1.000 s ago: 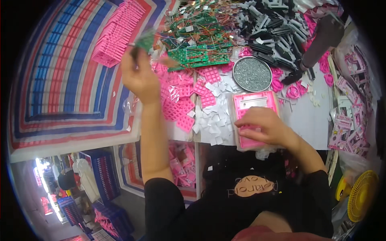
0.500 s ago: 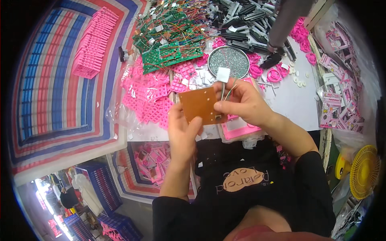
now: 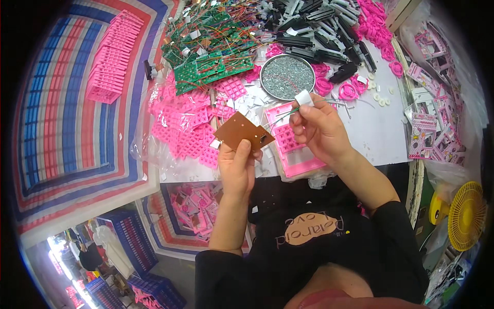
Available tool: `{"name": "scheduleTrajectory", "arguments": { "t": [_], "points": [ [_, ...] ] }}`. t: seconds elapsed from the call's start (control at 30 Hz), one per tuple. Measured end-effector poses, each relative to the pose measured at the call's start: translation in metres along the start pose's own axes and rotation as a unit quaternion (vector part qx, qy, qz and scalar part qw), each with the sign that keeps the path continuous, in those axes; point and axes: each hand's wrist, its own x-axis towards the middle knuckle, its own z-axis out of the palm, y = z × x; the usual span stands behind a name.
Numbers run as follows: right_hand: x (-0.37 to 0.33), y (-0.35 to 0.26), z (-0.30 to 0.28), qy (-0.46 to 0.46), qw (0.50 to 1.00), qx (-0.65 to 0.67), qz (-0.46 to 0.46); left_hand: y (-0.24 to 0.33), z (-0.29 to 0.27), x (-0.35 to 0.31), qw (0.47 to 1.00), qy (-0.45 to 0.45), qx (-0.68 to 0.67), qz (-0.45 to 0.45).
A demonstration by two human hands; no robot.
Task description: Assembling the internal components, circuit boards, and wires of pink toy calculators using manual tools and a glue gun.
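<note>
Between the thumb and fingers of my left hand (image 3: 237, 167) is a brown circuit board (image 3: 242, 135), tilted with its plain side up. Thin wires run from it toward my right hand (image 3: 323, 126), which pinches a small white square piece (image 3: 304, 98) at their end. Beneath my right hand lies a pink plastic casing (image 3: 303, 160) with a keypad set in it. A round tin of small metal screws (image 3: 287, 77) stands just beyond my hands. Pink rubber keypads (image 3: 180, 121) are heaped to the left of the board.
Green circuit boards with wires (image 3: 213, 67) pile up at the back, beside black plastic parts (image 3: 324, 38). Pink ring-shaped parts (image 3: 378, 31) lie far right. A row of pink casings (image 3: 114, 56) stands on striped cloth. A yellow fan (image 3: 465, 216) is at lower right.
My right hand has drawn away to the right with the white piece, off the board. The board has turned and shifted slightly left in my left hand.
</note>
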Motion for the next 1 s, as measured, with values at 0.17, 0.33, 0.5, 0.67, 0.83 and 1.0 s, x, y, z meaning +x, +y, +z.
{"name": "scheduleTrajectory", "arguments": {
  "t": [0.17,0.33,0.5,0.67,0.83,1.0],
  "points": [
    [0.002,0.001,-0.005,0.02,0.999,0.027,-0.021,-0.005,0.006,0.001,0.999,-0.017,-0.008,0.029],
    [-0.011,0.01,-0.003,-0.035,0.929,-0.26,-0.261,-0.005,0.003,0.001,0.999,0.039,0.003,0.022],
    [-0.012,0.006,0.002,0.036,0.987,-0.1,-0.117,-0.006,0.009,-0.002,0.999,0.025,-0.002,0.034],
    [0.003,0.002,0.001,0.091,0.995,0.015,0.045,-0.014,0.011,-0.005,0.998,-0.017,-0.038,0.044],
    [0.018,0.015,0.005,0.081,0.991,0.028,0.1,-0.015,0.005,-0.004,0.996,-0.064,-0.043,0.036],
    [0.026,0.023,-0.004,0.031,0.986,-0.033,0.161,-0.004,0.016,0.004,0.991,-0.13,-0.001,0.041]
  ]
}}
